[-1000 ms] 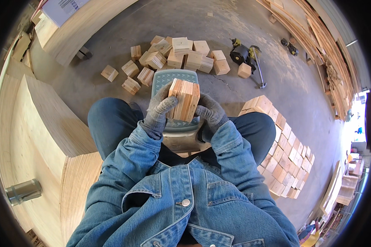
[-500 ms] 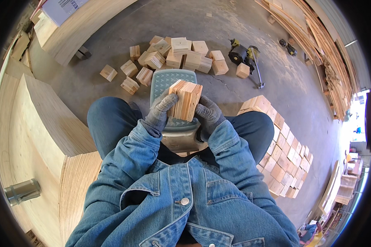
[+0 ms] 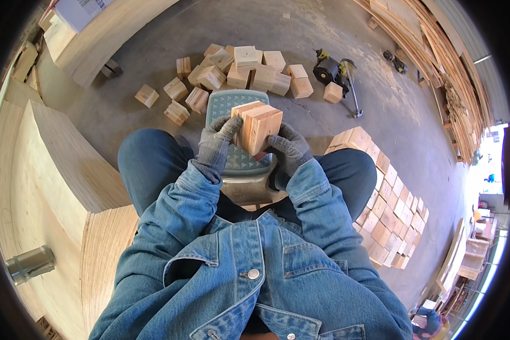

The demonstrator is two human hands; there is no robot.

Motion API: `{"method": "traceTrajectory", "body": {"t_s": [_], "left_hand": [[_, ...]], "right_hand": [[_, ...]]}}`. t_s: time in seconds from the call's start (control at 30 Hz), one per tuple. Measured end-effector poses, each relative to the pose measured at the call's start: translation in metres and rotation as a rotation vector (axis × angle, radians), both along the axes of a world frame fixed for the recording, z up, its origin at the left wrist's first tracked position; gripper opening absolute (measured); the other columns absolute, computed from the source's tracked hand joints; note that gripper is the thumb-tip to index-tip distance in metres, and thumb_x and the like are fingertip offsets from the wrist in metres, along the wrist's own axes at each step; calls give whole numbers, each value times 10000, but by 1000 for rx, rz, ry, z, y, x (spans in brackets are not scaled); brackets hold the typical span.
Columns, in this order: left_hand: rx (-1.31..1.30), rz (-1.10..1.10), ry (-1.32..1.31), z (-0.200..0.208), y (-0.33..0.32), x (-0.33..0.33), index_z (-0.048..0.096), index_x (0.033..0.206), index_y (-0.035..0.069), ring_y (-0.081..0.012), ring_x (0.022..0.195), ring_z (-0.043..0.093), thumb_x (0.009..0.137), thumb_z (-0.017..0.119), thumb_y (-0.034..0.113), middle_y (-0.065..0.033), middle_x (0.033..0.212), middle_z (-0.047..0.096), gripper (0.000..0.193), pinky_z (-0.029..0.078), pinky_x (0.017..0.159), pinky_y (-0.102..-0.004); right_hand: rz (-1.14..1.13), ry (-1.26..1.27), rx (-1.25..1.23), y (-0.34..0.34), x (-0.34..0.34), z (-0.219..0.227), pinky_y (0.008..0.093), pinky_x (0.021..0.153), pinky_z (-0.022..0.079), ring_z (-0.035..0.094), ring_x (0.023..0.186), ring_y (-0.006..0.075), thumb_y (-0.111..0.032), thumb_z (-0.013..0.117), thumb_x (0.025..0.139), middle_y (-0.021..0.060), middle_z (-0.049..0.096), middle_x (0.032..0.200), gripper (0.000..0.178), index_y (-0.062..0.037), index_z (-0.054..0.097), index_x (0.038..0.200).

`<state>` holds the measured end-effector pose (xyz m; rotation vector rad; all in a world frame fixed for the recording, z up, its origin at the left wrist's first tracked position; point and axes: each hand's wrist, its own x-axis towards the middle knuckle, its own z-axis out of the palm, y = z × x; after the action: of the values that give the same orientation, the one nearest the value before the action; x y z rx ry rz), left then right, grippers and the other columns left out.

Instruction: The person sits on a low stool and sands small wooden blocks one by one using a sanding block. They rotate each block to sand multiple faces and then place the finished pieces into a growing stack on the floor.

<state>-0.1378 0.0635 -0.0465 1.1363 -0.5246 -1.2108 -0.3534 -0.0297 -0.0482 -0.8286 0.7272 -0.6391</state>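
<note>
While both forearms in blue denim sleeves (image 3: 314, 192) are pointing toward twelve o'clock, the left hand (image 3: 214, 141), wearing a grey knitted glove, is gripping a pale-brown, squared, layered wooden block (image 3: 256, 127) at its nine o'clock side. The right hand (image 3: 290, 147), gloved alike, is holding the same block from four o'clock, its thumb pressing against the broad face. Held between both hands, the block is tilting above a blue-green, rectangular plastic stool top (image 3: 243, 164); whether the two are touching cannot be told.

Clock positions are being read from the block. Two bent knees in dark blue trousers (image 3: 153, 161) are flanking the stool top at eight and four. A loose heap of pale wooden blocks (image 3: 245, 73) is spreading over the grey concrete floor (image 3: 238, 22) from ten to one. Between one and two, a black-and-yellow power tool (image 3: 326, 71) is lying near a single cube-like block (image 3: 332, 92). Beyond the knee at four, a tight array of pale squared blocks (image 3: 394, 209) is standing. Long rough wooden planks (image 3: 464, 96) are lining the rim between two and three; a grey metal cylinder (image 3: 31, 264) is lying at eight.
</note>
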Motion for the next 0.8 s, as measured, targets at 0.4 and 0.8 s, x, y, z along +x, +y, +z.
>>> {"method": "traceTrajectory", "body": {"t_s": [0.4, 0.8], "left_hand": [[-21, -87, -363, 8, -5, -20, 546, 1425, -24, -259, 1236, 658, 760, 982, 211, -164, 1328, 671, 829, 552, 1070, -391], [-147, -51, 217, 14, -3, -11, 539, 1456, -22, -253, 1139, 714, 880, 851, 247, -154, 1293, 689, 708, 583, 1011, -369]], "right_hand": [[-31, 220, -77, -3, 4, 2, 330, 812, 614, 729, 1005, 219, -117, 820, 932, 136, 755, 1193, 481, 12, 659, 1366], [-61, 35, 20, -5, 7, -14, 389, 799, 594, 713, 980, 249, -288, 733, 1013, 114, 720, 1234, 518, -29, 595, 1440]]}}
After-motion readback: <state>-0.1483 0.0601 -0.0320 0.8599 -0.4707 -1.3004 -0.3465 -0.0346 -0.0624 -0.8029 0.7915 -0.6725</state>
